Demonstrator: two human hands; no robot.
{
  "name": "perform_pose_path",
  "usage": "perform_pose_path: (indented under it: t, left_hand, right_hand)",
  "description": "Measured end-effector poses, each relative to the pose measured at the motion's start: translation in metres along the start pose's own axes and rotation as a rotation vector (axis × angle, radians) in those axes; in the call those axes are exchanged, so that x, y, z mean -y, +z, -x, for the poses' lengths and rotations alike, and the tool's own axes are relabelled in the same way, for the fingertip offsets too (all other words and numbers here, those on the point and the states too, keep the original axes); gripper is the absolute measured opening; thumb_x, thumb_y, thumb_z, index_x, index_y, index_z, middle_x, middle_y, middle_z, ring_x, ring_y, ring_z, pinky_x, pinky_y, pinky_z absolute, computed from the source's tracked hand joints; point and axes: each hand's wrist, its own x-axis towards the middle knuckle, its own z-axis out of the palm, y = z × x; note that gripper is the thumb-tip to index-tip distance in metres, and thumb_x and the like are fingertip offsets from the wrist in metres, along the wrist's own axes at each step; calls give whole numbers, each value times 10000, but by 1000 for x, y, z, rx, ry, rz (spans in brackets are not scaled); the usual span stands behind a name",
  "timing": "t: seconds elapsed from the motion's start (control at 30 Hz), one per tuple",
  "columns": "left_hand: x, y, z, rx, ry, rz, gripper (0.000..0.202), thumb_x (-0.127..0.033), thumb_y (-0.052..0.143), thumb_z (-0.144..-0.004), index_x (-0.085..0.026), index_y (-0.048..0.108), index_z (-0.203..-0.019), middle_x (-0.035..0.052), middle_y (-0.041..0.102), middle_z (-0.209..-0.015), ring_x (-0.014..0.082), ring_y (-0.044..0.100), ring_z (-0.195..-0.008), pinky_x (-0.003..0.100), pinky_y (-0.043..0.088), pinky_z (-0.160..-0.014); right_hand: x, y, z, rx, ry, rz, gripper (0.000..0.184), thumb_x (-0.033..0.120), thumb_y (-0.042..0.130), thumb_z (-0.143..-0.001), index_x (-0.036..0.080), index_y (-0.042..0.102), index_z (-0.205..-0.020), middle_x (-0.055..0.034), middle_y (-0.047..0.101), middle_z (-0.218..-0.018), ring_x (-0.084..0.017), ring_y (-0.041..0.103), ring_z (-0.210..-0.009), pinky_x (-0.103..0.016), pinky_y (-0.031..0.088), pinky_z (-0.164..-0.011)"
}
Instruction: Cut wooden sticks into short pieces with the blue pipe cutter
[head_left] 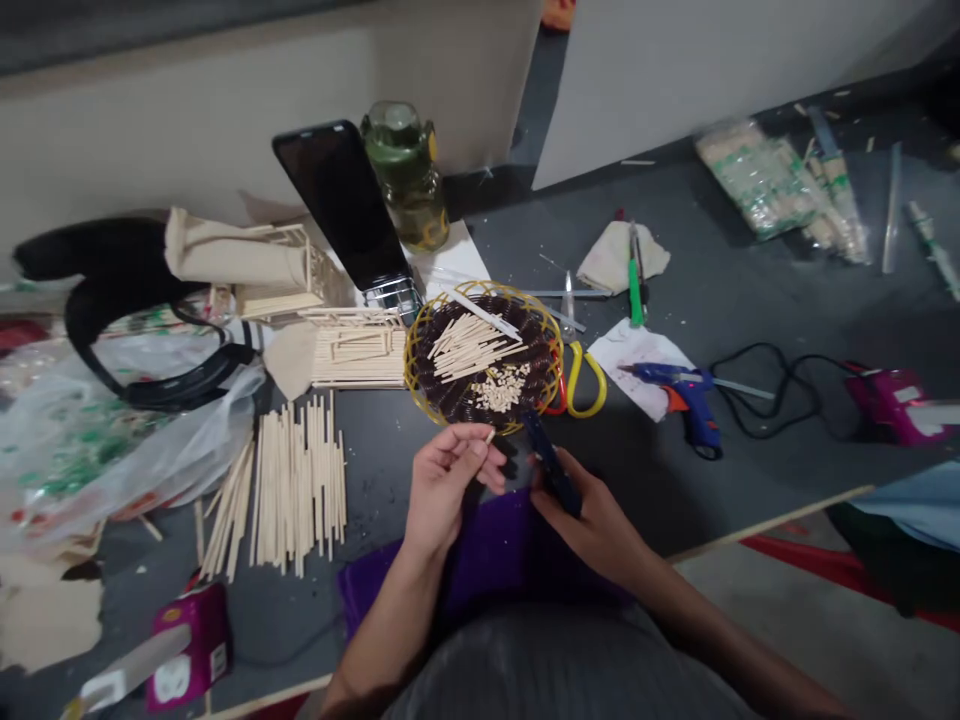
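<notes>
My left hand point(448, 478) pinches a short pale wooden stick piece point(489, 435) between thumb and fingertips, just below the rim of a round woven basket point(420, 340). My right hand point(581, 510) is closed around a dark blue cutting tool point(550, 463), whose tip points up toward the basket's near rim. The basket holds longer cut sticks point(469, 346) and a pile of tiny stick bits point(501, 388). A purple cloth point(495, 550) lies under both hands.
A bundle of long sticks point(289, 485) lies left of my hands. Behind are stick panels point(358, 348), a propped phone point(346, 208) and a green jar point(406, 175). Yellow scissors point(581, 380), a blue glue gun point(686, 392) and stick packets point(765, 178) lie right.
</notes>
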Motion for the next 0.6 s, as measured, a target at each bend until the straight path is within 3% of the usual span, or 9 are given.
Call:
perform_pose_path:
  t: [0.3, 0.47, 0.6]
  left_hand:
    - [-2, 4, 5, 72, -41, 37, 322, -376, 814, -679, -121, 639, -768, 12, 681, -606, 96, 584, -426, 210, 516, -431]
    - [1, 5, 8, 162, -11, -43, 279, -368, 759, -757, -113, 646, -768, 20, 686, -630, 89, 597, -442, 201, 508, -474]
    - [3, 9, 11, 205, -25, -76, 283, -370, 771, -742, -113, 653, -745, 17, 684, -609, 93, 594, -437, 206, 502, -482]
  right_hand:
    - [8, 1, 13, -114, -74, 128, 246, 264, 539, -844, 185, 550, -1076, -68, 668, -917, -211, 641, -846, -332, 512, -786]
    - [14, -4, 10, -242, -158, -100, 176, 315, 587, -863, 199, 570, -995, -12, 652, -794, -153, 627, -693, -261, 520, -671]
    - [21, -3, -4, -277, -251, -231, 208, 320, 669, -807, 208, 579, -958, -3, 661, -786, -153, 639, -699, -276, 541, -691]
